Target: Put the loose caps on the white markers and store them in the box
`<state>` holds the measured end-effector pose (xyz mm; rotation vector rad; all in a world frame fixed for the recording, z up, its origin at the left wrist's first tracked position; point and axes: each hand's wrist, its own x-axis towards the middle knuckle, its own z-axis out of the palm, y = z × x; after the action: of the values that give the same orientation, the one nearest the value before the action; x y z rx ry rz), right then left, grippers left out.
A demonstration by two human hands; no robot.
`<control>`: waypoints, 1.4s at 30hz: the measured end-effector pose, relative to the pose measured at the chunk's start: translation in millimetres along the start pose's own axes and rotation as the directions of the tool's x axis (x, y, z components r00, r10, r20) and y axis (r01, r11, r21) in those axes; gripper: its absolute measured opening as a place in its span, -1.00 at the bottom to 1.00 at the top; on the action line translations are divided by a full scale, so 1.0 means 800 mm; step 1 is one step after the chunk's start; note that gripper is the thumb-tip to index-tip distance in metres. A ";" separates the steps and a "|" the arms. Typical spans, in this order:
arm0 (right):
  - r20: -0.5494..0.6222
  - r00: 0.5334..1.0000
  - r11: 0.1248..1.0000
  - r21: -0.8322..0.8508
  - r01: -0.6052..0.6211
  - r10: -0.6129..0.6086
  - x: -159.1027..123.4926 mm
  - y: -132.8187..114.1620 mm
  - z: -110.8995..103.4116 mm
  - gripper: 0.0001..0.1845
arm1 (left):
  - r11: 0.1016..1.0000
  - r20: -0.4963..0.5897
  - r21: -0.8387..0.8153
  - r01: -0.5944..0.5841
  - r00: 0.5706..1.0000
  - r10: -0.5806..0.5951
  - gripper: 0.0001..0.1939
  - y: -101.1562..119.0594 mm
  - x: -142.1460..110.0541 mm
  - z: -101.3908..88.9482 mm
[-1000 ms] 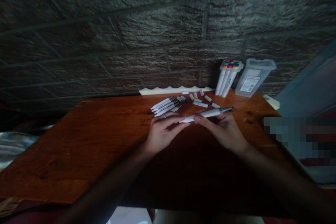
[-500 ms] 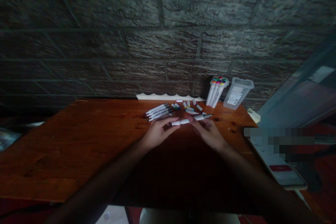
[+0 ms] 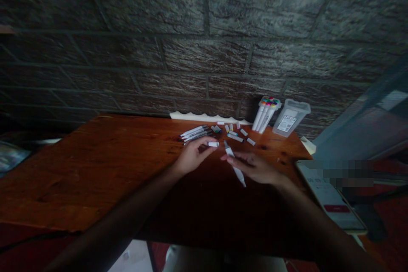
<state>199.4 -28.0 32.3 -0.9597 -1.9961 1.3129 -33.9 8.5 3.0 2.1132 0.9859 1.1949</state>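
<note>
My left hand (image 3: 193, 155) pinches a white marker cap (image 3: 213, 144) between thumb and fingers, over the middle of the table. To its right, my right hand (image 3: 253, 165) grips a white marker (image 3: 238, 172), which is tilted with a grey end pointing up and away and the other end toward me. The cap and the marker are apart. Behind my left hand lie several uncapped markers (image 3: 194, 131) side by side, partly hidden by that hand. Several loose caps (image 3: 231, 127) are scattered just beyond both hands.
A clear case packed with markers (image 3: 264, 114) stands at the back right, beside a clear labelled container (image 3: 291, 118). A scalloped white strip (image 3: 207, 118) runs along the stone wall. At the right edge rests a tablet-like device (image 3: 338, 204). The wooden table (image 3: 95, 170) stretches left.
The marker has come away from the cap in my left hand. My right hand has turned it from lying crosswise to pointing away from me. The camera view has shifted.
</note>
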 end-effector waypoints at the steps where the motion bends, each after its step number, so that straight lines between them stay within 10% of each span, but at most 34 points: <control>1: 0.021 1.000 1.000 -0.018 0.006 -0.006 0.000 0.002 0.003 -0.61 | 1.000 -0.001 -0.004 0.004 1.000 -0.004 -0.78 0.000 0.000 -0.001; 14: -0.110 0.951 0.844 0.500 -0.197 0.287 0.004 0.006 0.010 -0.58 | 0.991 0.155 0.066 -0.118 0.982 0.106 -0.82 0.007 -0.005 -0.002; 19: -0.115 0.981 0.751 0.659 -0.041 0.154 0.007 0.006 0.007 -0.65 | 0.998 0.106 0.029 -0.052 0.993 0.049 -0.80 0.009 -0.005 0.005; 25: -0.318 0.943 0.988 0.082 0.129 -0.096 0.011 0.009 0.013 -0.81 | 0.996 0.207 -0.007 0.084 0.975 -0.081 -0.83 0.018 -0.009 0.025; 31: -0.320 0.920 0.899 -0.433 0.070 -0.226 0.009 0.016 0.019 -0.73 | 0.992 0.220 0.095 0.084 0.970 -0.103 -0.87 0.017 -0.014 0.040; 42: -0.342 0.912 0.785 -0.619 -0.036 -0.227 0.026 0.023 0.028 -0.70 | 0.997 0.303 0.053 0.057 0.951 -0.070 -0.81 -0.007 -0.009 0.010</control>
<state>174.4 -18.3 8.7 -1.2672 -2.1224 0.3240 -30.9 5.7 -8.5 2.1980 0.9357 0.7903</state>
